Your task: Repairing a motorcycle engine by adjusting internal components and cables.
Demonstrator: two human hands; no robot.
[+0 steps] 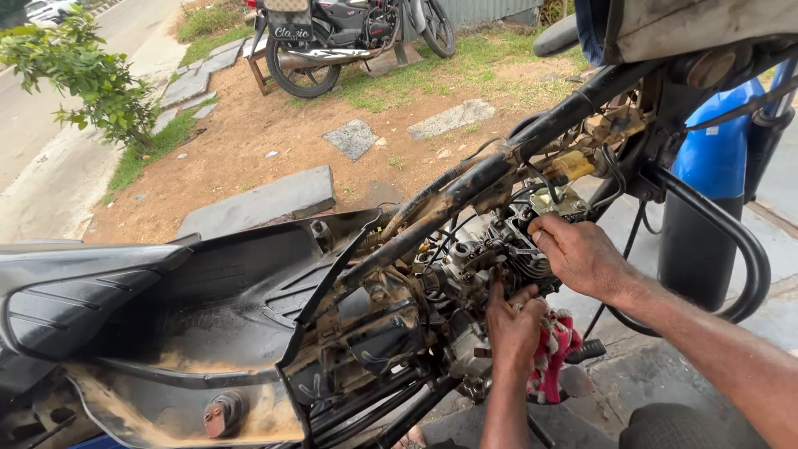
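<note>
Both hands work at the engine point(499, 258) under the stripped frame point(465, 195): the right hand point(582, 254) grips its finned top, while the left hand point(514, 326), clutching a red rag point(555, 353), pokes a finger into the block. This looks like mid-repair cleaning or feeling out a fitting, so careful, steady fingertip work seems called for.

Parked motorcycle point(349, 37), leafy shrub point(79, 71)

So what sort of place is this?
Probably an open-air roadside repair spot: a stripped scooter frame with its engine exposed, a parked motorcycle behind, bare dirt and stone slabs beside a road.
</note>
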